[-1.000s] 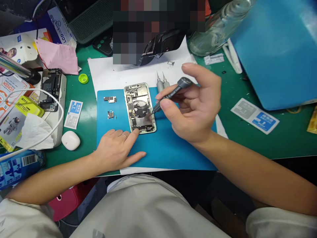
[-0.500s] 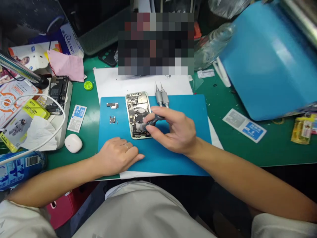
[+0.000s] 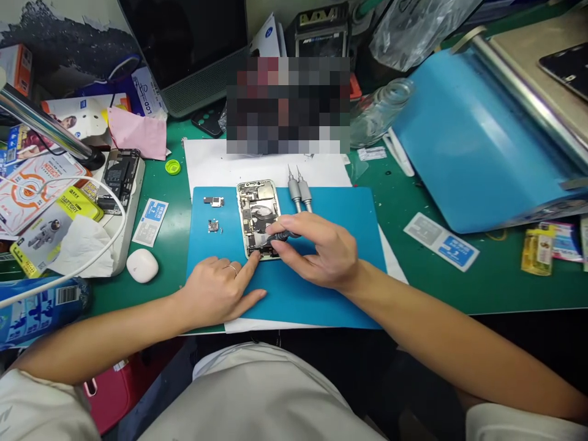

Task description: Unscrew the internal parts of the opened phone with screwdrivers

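right hand (image 3: 321, 250) low over an opened phone (image 3: 261, 205), tight pinch on a dark screwdriver (image 3: 285, 235), its contact unclear

Pale grey shirt (image 3: 271, 395); short, loose sleeves (image 3: 523, 422); hands (image 3: 212, 293): thin silvery ring (image 3: 234, 269) on left.

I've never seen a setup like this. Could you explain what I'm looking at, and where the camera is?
There is no machine at work here, just one person's two bare hands. The view comes from a single camera worn on their head, looking forward and down.

The left hand rests its index fingertip at the lower end of an opened phone. The right hand holds a dark screwdriver over the phone; its tip is hard to make out.

The phone lies on a blue mat. Small metal parts sit left of it, two grey pointed tools to its right. Around the mat is a green table.
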A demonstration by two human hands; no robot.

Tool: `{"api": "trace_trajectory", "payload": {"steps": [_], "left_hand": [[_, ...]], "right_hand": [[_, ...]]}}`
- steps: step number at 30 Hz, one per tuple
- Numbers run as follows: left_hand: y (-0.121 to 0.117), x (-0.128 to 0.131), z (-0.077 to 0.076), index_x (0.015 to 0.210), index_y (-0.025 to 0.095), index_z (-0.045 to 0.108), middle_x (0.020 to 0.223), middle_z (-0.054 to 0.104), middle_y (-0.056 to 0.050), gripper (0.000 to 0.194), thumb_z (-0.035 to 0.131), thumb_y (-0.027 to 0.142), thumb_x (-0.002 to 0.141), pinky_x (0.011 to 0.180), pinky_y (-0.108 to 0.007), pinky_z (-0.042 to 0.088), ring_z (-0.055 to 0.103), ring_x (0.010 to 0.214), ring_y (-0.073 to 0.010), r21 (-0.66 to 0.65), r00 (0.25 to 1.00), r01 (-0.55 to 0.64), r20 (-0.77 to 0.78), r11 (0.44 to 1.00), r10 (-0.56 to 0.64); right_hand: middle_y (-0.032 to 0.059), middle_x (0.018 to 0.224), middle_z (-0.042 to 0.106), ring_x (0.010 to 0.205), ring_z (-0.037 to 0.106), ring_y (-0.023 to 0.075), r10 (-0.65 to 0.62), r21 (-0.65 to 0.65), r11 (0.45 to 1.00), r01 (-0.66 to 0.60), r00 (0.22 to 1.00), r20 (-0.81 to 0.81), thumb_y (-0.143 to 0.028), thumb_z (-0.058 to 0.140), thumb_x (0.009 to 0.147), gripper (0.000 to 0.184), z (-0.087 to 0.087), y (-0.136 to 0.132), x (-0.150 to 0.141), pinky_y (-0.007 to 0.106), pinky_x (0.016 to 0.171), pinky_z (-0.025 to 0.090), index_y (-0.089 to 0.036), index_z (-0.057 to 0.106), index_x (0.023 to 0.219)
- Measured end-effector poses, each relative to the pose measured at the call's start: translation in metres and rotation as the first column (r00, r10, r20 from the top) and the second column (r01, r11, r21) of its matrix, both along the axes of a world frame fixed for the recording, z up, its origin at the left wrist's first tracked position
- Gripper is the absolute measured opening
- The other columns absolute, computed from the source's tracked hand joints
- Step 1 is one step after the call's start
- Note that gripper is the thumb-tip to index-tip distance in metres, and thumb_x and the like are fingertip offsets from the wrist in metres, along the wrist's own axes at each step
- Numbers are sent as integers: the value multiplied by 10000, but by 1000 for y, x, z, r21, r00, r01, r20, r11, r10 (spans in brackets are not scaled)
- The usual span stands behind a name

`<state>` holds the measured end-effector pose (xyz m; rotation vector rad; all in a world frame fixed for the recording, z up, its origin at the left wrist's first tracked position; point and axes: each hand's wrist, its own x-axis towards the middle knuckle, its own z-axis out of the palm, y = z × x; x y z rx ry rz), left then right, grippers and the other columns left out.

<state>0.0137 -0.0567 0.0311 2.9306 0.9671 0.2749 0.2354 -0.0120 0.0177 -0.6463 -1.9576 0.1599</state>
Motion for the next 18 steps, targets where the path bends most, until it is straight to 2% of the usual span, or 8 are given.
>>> {"api": "trace_trajectory", "payload": {"steps": [5, 14, 18], "left_hand": [[0, -1, 1, 1346, 19, 561, 719, 682, -59, 565, 449, 480, 1039, 562, -329, 490, 678, 633, -218, -31, 1000, 1, -22, 1000, -2], [0, -1, -1, 1384, 14, 525, 746, 695, -71, 588, 404, 482, 1049, 590, -318, 500, 682, 659, -212, -47, 998, 3, -66, 999, -6], [0, -1, -2, 1385, 17, 520, 741, 693, -64, 585, 386, 481, 1054, 580, -316, 493, 678, 650, -210, -41, 999, 4, -52, 999, -6]], "right_hand": [[58, 930, 770, 738, 748, 191, -1, 7, 1000, 2, 1000, -24, -50, 675, 856, 622, -2, 0, -1, 307, 639, 648, -189, 458, 1422], [34, 918, 758, 740, 753, 180, -10, -17, 1000, 10, 1000, 1, -111, 661, 894, 542, -4, 0, 0, 298, 610, 654, -245, 458, 1379], [43, 925, 754, 737, 750, 180, -4, 0, 1000, 4, 1000, -2, -92, 669, 885, 560, -4, 0, 0, 301, 611, 654, -219, 460, 1388]]}}
